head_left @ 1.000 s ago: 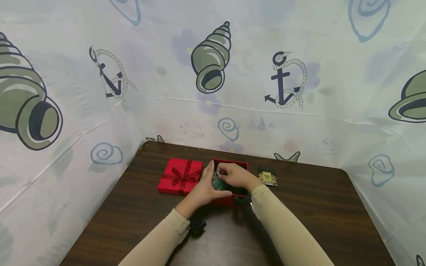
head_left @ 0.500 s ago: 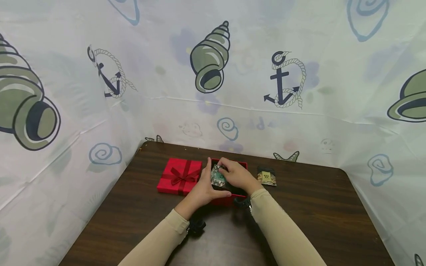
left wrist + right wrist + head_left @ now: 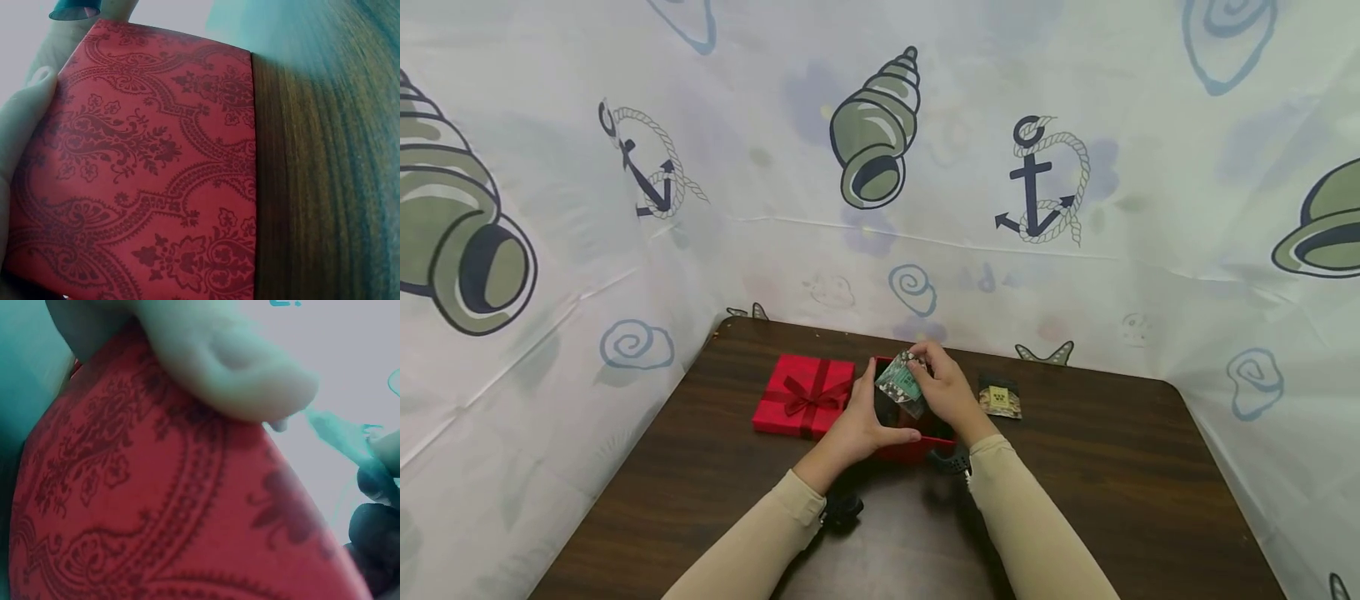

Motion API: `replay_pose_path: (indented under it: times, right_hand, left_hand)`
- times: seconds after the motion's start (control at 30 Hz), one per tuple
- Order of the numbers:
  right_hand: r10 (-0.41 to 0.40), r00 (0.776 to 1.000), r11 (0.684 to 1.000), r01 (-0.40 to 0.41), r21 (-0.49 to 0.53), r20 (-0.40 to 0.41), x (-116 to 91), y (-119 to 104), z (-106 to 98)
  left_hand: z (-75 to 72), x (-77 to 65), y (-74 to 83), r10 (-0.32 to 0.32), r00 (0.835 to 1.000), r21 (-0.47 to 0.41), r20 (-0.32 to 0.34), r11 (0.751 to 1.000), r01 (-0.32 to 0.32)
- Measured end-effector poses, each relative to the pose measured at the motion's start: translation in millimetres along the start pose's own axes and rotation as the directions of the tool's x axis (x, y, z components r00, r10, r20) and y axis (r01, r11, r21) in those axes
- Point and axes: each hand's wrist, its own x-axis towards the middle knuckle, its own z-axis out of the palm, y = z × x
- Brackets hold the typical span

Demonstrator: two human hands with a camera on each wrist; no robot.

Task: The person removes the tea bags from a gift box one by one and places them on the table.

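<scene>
Green packet (image 3: 898, 380) tilts over the lidless red box (image 3: 910, 453), pinched in the grip of the right hand (image 3: 949, 393), and is best held lightly by its edge while the left hand (image 3: 859, 423), spread wide at a corner, steadies the box.

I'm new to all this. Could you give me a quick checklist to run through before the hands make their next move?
1. Green-labelled packet held: ok, pinched in the right hand over the box opening.
2. Red box steadied: ok, the left hand rests against its near left corner.
3. Lid off: ok, it lies left of the box, its ribbon tied in a bow.
4. Yellow-labelled packet clear of both hands: ok, on the table, right of the box.
5. Box contents known: cannot tell, hands and packet hide much of the inside.
</scene>
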Motion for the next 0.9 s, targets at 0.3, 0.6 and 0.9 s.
replay_pose_path:
  times: [0.3, 0.6, 0.9]
  right_hand:
    - [-0.059, 0.994, 0.996, 0.065, 0.06, -0.09, -8.8, 6.7, -0.8]
    - [-0.253, 0.957, 0.967, 0.256, 0.003, -0.14, -38.2, 24.3, -4.0]
    - [-0.271, 0.952, 0.962, 0.274, 0.004, -0.141, -58.4, 28.0, -0.3]
  left_hand:
    - [1.6, -0.7, -2.6, 0.002, 1.0, 0.008, -0.004, 1.0, -0.002]
    - [2.6, -2.2, 1.9, -0.001, 1.0, 0.017, -0.007, 1.0, 0.001]
    - [1.5, -4.0, 2.6, 0.0, 1.0, 0.018, -0.008, 1.0, 0.0]
